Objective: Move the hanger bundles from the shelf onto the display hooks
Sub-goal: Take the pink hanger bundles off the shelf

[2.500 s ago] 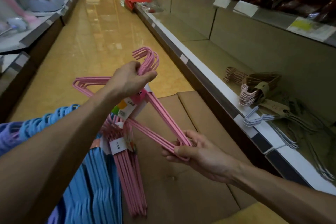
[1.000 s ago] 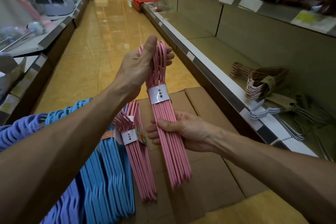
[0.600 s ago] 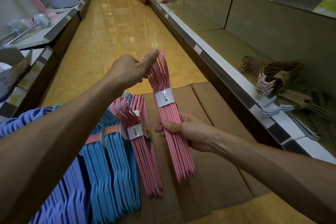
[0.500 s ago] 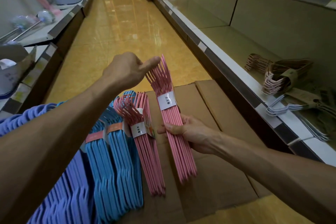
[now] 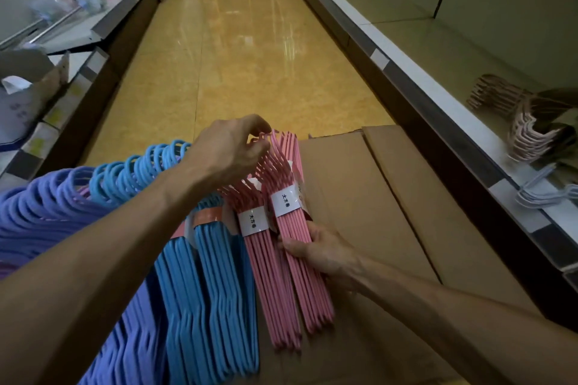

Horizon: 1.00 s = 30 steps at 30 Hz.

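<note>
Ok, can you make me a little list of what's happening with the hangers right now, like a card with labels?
Place: shop aisle
Left hand: fingers curled at the hook ends of the held pink bundle
Right hand: grip on the held pink bundle, mid-length
Already hanging: second pink bundle, blue bundles, purple hangers
Behind them: cardboard box
On the shelf: pale hanger bundles

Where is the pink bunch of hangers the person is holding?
In the head view, the held pink bundle sits centre, right beside the hanging pink bundle, gripped by the right hand.
</note>
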Motion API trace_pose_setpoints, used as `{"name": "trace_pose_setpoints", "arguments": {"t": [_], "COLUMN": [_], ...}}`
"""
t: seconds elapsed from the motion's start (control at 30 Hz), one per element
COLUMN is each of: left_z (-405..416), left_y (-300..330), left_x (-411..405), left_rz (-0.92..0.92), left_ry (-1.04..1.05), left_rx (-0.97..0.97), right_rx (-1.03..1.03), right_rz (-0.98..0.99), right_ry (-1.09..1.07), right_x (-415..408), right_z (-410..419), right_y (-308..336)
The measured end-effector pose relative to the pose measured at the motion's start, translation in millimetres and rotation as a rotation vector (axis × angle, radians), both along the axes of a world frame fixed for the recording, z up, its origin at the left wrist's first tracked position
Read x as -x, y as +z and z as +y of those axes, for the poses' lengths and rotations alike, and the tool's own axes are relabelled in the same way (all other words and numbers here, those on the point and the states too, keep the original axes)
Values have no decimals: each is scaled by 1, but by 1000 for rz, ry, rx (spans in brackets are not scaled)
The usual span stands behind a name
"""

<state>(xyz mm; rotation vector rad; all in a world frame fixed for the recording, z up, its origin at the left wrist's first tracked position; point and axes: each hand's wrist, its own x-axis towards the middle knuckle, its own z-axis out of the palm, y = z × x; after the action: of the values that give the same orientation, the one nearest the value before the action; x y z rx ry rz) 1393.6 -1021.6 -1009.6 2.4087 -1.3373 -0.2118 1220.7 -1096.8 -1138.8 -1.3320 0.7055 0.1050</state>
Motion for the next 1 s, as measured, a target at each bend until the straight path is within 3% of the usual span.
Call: {"name": "trace_pose_setpoints", "arguments": {"t": [0.33, 0.57, 0.73, 1.0], "left_z": [5, 5, 6, -9], "left_y": [-16, -15, -6, 7], "left_x": [-2, 2, 13, 56], "left_rz": [25, -26, 12, 155], "left_ry": [16, -6, 30, -41], "left_rx": [-8, -44, 131, 409], "right_rx": [47, 205, 364, 536], "right_rz": [2, 87, 136, 198], "right_ry": [76, 211, 308, 129], "right_x": [-3, -2, 18, 80], "right_z": [-1, -6, -18, -48], "right_y": [-22, -16, -2, 25]}}
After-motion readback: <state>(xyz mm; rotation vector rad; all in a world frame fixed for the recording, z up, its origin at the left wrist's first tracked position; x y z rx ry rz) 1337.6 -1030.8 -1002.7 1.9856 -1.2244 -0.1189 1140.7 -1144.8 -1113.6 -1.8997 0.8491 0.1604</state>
